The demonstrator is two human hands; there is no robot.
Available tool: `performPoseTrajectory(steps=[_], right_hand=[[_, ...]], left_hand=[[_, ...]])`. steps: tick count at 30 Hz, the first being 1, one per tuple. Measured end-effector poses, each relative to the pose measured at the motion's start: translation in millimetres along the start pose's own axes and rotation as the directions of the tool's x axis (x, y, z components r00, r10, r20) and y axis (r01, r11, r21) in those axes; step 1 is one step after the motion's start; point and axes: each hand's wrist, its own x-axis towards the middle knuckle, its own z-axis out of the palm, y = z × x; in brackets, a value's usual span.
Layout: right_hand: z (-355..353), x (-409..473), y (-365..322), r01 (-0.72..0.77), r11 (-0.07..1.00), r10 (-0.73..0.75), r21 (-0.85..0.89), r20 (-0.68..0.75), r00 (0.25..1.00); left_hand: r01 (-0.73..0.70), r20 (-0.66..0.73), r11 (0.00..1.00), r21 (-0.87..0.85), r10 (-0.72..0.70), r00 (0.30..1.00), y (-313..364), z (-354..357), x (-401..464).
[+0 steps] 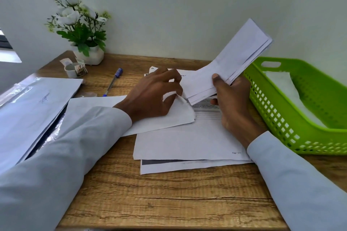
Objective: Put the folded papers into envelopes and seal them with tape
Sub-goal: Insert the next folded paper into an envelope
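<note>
My right hand (pixel 232 103) grips a folded white paper (pixel 231 62) by its near end; the paper slants up and to the right above the desk. My left hand (pixel 154 93) rests on a white envelope (pixel 150 118) lying flat on the desk and lifts the edge of its mouth with curled fingers. The folded paper's near end is close to that opening, outside it. A roll of tape in a small white dispenser (pixel 74 69) stands at the back left.
Printed sheets (pixel 187 144) lie under the envelope at the desk's middle. A green plastic basket (pixel 300 103) holding white paper stands at the right. A stack of envelopes in clear wrap (pixel 32 107) lies left. A blue pen (pixel 113 80) and a potted plant (pixel 82 30) sit behind.
</note>
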Motion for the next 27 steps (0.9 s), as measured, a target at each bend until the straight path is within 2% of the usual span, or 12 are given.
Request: performPoseTrajectory(steps=[4, 7, 11, 13, 18, 27], right_hand=[[-2, 1, -1, -0.014, 1.0, 0.016, -0.025, 0.053, 0.998], [-3, 1, -1, -0.018, 0.999, 0.02, -0.028, 0.081, 0.997], [-2, 0, -2, -0.037, 0.999, 0.041, -0.036, 0.119, 0.992], [-3, 1, -4, -0.035, 0.999, 0.038, -0.022, 0.108, 0.993], [-4, 4, -9, -0.027, 0.999, 0.025, 0.042, 0.049, 0.998], [-6, 7, -3, -0.007, 0.996, 0.012, -0.088, 0.061, 0.998]], left_hand=[[-0.057, -0.001, 0.998, -0.012, 0.057, 0.998, -1, -5, 1], [-0.03, 0.007, 0.999, -0.031, 0.03, 1.0, -3, -7, 1], [0.018, 0.097, 0.999, -0.051, -0.013, 0.995, -6, -10, 1], [0.038, 0.14, 0.999, -0.039, -0.032, 0.99, -6, -10, 2], [-0.016, 0.213, 1.0, 0.024, 0.011, 0.977, -6, -9, 6], [0.032, 0.19, 0.997, -0.066, -0.019, 0.982, -13, -14, 7]])
